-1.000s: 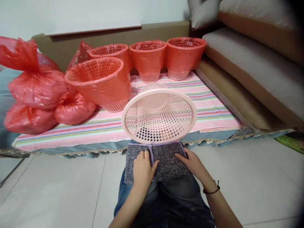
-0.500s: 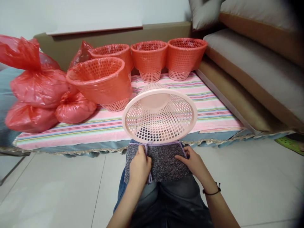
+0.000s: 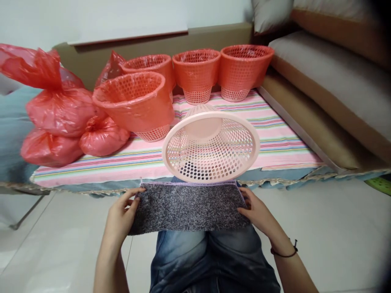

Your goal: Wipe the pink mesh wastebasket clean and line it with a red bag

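Observation:
A dark grey speckled cloth (image 3: 189,207) with a lilac edge is stretched out wide above my knees. My left hand (image 3: 124,211) pinches its left end between thumb and fingers. At the other end, my right hand (image 3: 256,209) grips the right edge, its thumb on top and the fingers partly hidden behind. Just beyond the cloth, a pale pink perforated basket (image 3: 210,148) lies on its side, its mouth facing me.
Several similar baskets lined with red plastic bags (image 3: 197,69) stand on a striped cover (image 3: 281,146). Filled, tied red bags (image 3: 61,114) are piled at the left. Large cushions (image 3: 330,85) lean in a stack on the right. Tiled floor (image 3: 70,244) shows below.
My left hand has moved left from the middle of the cloth to its left end. The folded-over part is opened out, so the cloth is now wider. My right hand keeps its hold.

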Demonstrator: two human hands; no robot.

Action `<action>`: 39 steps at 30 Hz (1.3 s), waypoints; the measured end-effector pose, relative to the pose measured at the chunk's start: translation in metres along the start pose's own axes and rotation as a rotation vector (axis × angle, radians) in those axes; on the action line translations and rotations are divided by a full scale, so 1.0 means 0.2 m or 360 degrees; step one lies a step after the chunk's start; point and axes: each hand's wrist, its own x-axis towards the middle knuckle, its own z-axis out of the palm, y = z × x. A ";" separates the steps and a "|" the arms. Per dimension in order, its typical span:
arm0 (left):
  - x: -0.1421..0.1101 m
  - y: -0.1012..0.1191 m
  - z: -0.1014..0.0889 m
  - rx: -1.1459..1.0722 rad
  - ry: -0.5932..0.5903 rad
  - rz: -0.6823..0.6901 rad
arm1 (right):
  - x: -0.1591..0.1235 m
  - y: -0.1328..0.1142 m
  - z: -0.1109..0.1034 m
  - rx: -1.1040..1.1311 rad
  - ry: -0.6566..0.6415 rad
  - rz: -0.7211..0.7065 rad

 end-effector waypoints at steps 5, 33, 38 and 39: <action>-0.01 -0.01 -0.03 0.0005 0.0193 -0.0102 | -0.02 -0.03 -0.01 0.0146 0.0105 0.0129; 0.03 -0.12 0.01 0.0021 0.0171 -0.0108 | -0.19 -0.04 -0.01 -0.0742 0.0009 -0.0287; 0.04 -0.12 0.02 0.0029 0.0187 -0.0131 | -0.16 0.04 -0.05 -0.0655 0.0193 -0.0276; 0.04 -0.12 0.02 0.0030 0.0190 -0.0129 | -0.15 0.06 -0.05 -0.0655 0.0166 -0.0251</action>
